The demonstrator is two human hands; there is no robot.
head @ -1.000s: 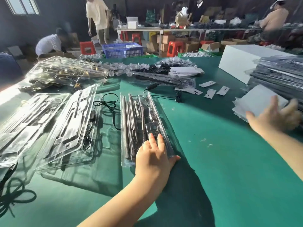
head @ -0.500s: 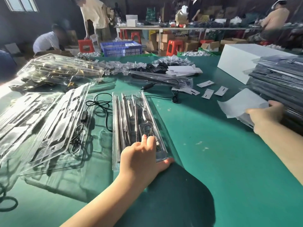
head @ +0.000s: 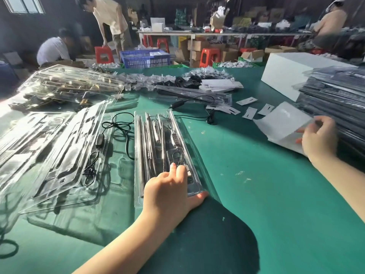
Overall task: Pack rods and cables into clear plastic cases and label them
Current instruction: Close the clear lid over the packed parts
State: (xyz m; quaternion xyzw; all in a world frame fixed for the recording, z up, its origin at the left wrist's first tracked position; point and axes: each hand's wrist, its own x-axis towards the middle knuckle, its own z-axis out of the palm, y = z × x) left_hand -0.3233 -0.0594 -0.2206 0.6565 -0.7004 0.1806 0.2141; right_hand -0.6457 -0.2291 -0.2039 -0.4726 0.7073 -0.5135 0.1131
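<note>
A clear plastic case holding metal rods and a black cable lies lengthwise on the green table in front of me. My left hand rests on its near end, fingers on top and thumb at the right edge. At the right, my right hand pinches a white paper sheet lifted off a white pile beside a stack of packed cases.
Empty clear cases and a loose black cable lie to the left. Small white label cards are scattered behind, near another packed case. A white box stands at the back right. People work beyond the table.
My right hand has gone from lying flat on the white pile to pinching one sheet and lifting it leftward. My left hand stays on the case, which barely shifts.
</note>
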